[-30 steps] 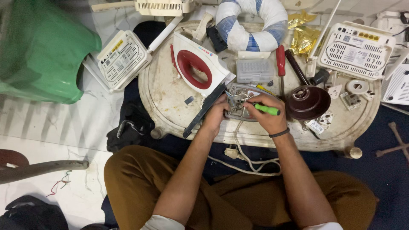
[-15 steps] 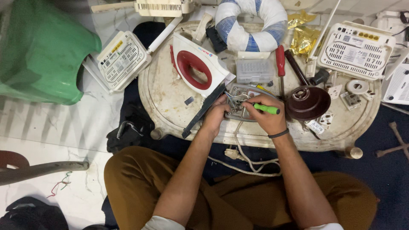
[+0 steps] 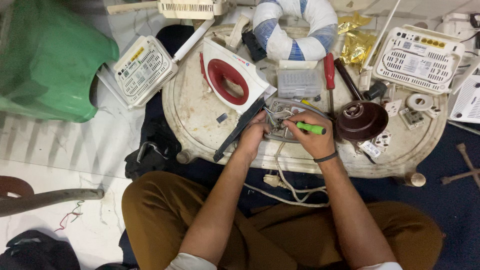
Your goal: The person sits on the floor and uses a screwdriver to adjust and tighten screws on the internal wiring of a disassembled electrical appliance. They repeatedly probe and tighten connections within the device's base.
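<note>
Two hands meet over a grey iron base (image 3: pixel 287 120) on the round bench (image 3: pixel 195 112) — right hand (image 3: pixel 312 137) grasping a green-handled screwdriver (image 3: pixel 310 128), left hand (image 3: pixel 254 134) gripping the base's edge beside it.

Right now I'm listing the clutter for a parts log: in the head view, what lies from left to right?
Green plastic stool → white router → red-and-white iron cover → clear parts box → red-handled screwdriver → dark brown round part → large white router.
</note>
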